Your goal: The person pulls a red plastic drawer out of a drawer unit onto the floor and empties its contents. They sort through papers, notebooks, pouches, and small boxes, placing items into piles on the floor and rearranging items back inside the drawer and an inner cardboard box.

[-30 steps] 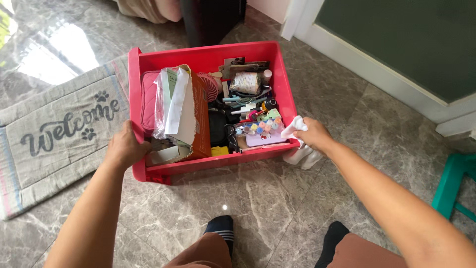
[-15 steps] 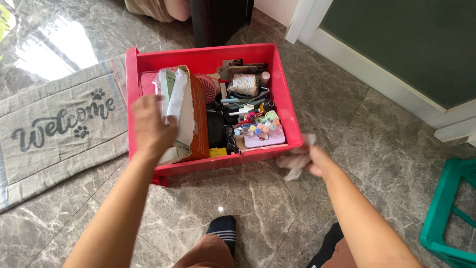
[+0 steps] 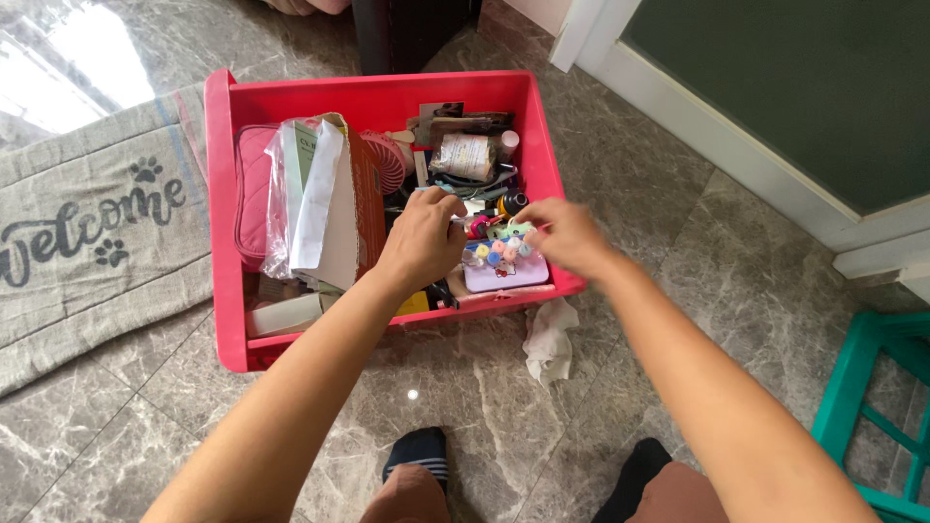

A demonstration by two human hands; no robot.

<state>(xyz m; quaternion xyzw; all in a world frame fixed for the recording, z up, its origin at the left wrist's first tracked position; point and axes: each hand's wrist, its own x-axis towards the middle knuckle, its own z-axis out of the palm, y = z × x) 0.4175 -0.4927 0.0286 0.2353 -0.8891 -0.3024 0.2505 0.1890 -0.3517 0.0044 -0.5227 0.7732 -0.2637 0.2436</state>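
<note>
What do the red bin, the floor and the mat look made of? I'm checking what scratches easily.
The red bin looks like moulded plastic: smooth, evenly coloured walls with a rolled rim. The floor seems polished stone or stone-look tile: grey veining, glossy reflections, grout lines. The grey mat appears woven fabric: matte, ribbed texture.

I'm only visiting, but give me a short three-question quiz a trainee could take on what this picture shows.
1. True or false: both hands are inside the red bin.
2. What lies on the floor just outside the bin's near right corner? A) a crumpled white cloth B) a green bottle C) a shoe
3. Which hand is over the small lilac case with the coloured beads?

Key
1. True: the left hand and the right hand both reach in among the small items.
2. A, the white cloth on the marble floor.
3. The right hand.
</note>
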